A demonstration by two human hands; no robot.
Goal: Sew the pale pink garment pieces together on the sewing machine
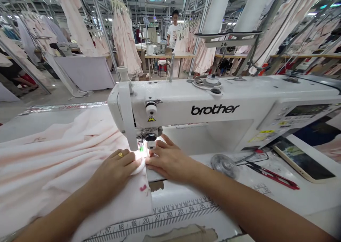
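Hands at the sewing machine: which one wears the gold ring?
The left hand, resting on the pale pink fabric, wears the gold ring; the right hand, beside it, shows none.

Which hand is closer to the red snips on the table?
Right. The right hand sits left of the red snips; the left hand lies farther away, beyond the right hand.

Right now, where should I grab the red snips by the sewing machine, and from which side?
Pinch the red grip end of the snips, coming down from the right. They lie flat on the table, with that end pointing away from the machine and the dark narrow tip aimed toward it.
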